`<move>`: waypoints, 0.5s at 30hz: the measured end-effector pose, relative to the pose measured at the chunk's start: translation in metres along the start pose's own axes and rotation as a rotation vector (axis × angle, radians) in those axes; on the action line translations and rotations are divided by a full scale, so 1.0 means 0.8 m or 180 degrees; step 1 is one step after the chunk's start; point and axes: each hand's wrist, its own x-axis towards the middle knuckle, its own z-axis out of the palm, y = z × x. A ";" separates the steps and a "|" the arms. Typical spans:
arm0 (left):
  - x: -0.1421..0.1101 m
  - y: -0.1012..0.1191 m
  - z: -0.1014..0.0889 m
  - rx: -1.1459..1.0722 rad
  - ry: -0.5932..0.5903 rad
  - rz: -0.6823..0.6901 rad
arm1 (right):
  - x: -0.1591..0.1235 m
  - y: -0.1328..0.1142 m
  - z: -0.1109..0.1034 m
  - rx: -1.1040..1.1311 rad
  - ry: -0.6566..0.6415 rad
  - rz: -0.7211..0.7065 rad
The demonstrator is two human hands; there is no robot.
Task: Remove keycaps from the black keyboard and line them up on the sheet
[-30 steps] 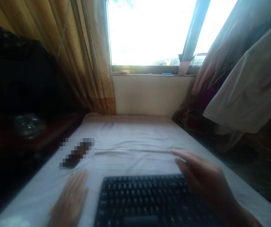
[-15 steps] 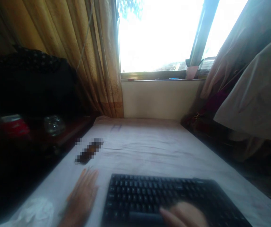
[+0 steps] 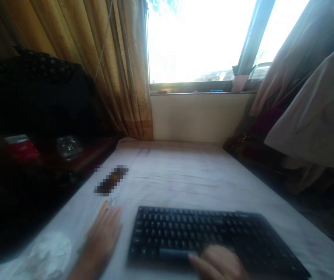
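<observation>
A black keyboard [image 3: 181, 229] lies on the pale cloth-covered surface in front of me. My right hand [image 3: 219, 262] is curled low over its lower middle, with one finger reaching to the right end of the space bar [image 3: 175, 253]. Whatever its fingers may hold is hidden. My left hand [image 3: 104, 229] lies flat on the cloth, left of the keyboard, fingers stretched forward and slightly blurred. Beside it is a thin orange stick-like thing [image 3: 101, 210], and a small metallic item [image 3: 111, 202] shows just beyond the fingertips.
A pixelated dark object [image 3: 111, 181] lies farther up the cloth. Crumpled white material [image 3: 50, 251] is at lower left. A glass jar [image 3: 69, 147] and a red container [image 3: 21, 147] stand on a dark side table. A curtain [image 3: 132, 77] and hanging clothes [image 3: 315, 109] flank the window.
My right hand has shifted slightly left along the keyboard, its finger now at the space bar's right end. My left hand stays flat in place. The view has tilted slightly.
</observation>
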 end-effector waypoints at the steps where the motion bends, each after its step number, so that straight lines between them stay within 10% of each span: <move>1: -0.001 0.000 -0.001 0.0003 -0.0009 0.0015 | -0.001 -0.002 0.002 -0.0016 -0.0011 0.0004; 8: 0.002 0.006 -0.009 0.0038 -0.0169 0.0012 | -0.003 -0.003 0.005 0.0035 -0.0077 0.0086; 15: 0.028 0.018 -0.029 -0.0221 -0.0389 0.0061 | -0.014 0.053 -0.051 -0.0459 0.0036 0.0931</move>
